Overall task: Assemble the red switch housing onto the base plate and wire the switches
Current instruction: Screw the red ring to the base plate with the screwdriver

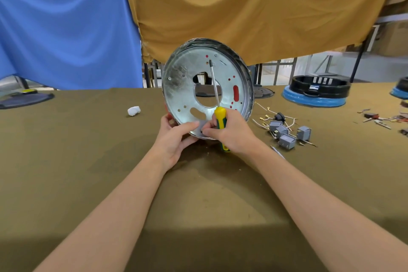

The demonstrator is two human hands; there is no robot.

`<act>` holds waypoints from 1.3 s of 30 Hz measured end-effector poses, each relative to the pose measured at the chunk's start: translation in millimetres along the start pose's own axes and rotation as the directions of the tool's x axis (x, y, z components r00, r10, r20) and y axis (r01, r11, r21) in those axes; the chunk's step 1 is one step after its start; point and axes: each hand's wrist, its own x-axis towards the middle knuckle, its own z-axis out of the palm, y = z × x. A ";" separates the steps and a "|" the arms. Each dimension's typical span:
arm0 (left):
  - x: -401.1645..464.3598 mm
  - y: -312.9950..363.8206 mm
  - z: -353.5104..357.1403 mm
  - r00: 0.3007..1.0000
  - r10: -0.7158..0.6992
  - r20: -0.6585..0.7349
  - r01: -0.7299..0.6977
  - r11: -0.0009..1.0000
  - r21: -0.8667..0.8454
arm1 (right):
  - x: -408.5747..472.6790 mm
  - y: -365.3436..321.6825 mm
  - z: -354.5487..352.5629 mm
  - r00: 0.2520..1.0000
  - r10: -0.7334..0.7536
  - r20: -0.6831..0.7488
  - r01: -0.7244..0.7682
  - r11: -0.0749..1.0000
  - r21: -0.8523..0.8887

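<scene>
Both grips are engaged at the lower rim of the base plate (187,68). I hold the plate on edge, its lower rim at the tabletop (88,139), so that the flat drilled face is toward me and the holes can be seen. My left hand (174,137) pinches the rim, thumb laid on the face and fingers behind, which steadies the plate against tipping. My right hand (231,132) closes around the yellow-and-green handle of the screwdriver (217,104), palming it with the shaft pointing up across the central opening; its fingertips meet the left thumb at a small hole near the rim. I judge that they are seating a fastener there, though the part itself is too small to make out.

Red shows through several holes and a slot on the right side of the plate, so I judge that the red switch housing (235,93) sits against the far face. Its fit cannot be confirmed from this side.

Grey switches (287,141) with loose wires (265,117) lie on the tabletop to my right, within reach for the wiring stage, which has not begun.
</scene>
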 end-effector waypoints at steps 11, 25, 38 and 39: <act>-2.0 -2.0 2.3 0.997 0.034 0.074 -0.040 0.996 0.085 | -3.1 -0.8 2.2 1.000 0.017 -0.010 -0.017 1.000 -0.003; -3.4 -0.3 2.6 0.996 0.031 0.084 -0.038 0.996 0.082 | -5.9 -1.1 -1.0 0.996 0.087 -0.025 -0.085 0.995 0.060; -2.1 0.1 1.9 0.995 -0.012 0.099 0.010 1.000 0.025 | -6.6 -1.9 -1.5 0.996 0.084 -0.009 -0.084 0.996 0.036; -2.1 0.0 1.7 0.995 -0.015 0.101 0.012 1.000 0.027 | -6.4 -2.2 -1.1 0.997 0.079 -0.012 -0.079 0.997 0.018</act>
